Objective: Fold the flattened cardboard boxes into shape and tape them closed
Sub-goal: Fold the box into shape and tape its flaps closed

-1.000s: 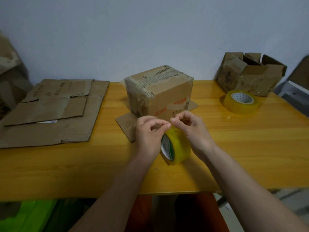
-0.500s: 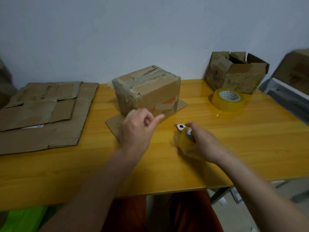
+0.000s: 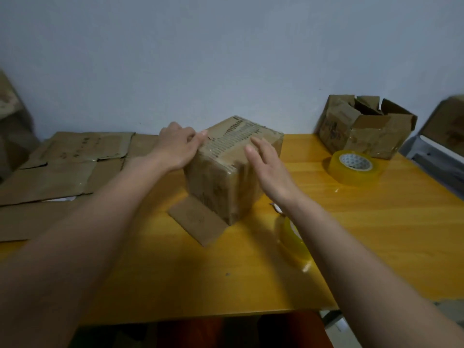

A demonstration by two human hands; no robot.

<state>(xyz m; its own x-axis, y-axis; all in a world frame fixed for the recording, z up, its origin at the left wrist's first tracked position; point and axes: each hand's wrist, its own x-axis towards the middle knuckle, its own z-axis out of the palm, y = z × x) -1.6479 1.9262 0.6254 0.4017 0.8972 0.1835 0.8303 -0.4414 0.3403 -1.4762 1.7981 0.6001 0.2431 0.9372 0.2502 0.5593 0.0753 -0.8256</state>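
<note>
A folded brown cardboard box [image 3: 218, 187] stands in the middle of the yellow table [image 3: 376, 234], with one loose flap [image 3: 198, 219] lying flat at its base. My left hand [image 3: 175, 146] grips the box's top left edge, fingers curled over it. My right hand [image 3: 268, 164] is against the box's right side with straight fingers. A yellow tape roll [image 3: 288, 237] stands on edge on the table below my right forearm, partly hidden by it.
Flattened cardboard boxes [image 3: 62, 169] lie stacked at the table's left. A second tape roll [image 3: 354, 167] lies flat at the right, in front of an open worn box [image 3: 364, 126]. The wall runs right behind the table.
My right hand let go of the tape roll and left it on the table. Both hands moved forward onto the box, which has turned.
</note>
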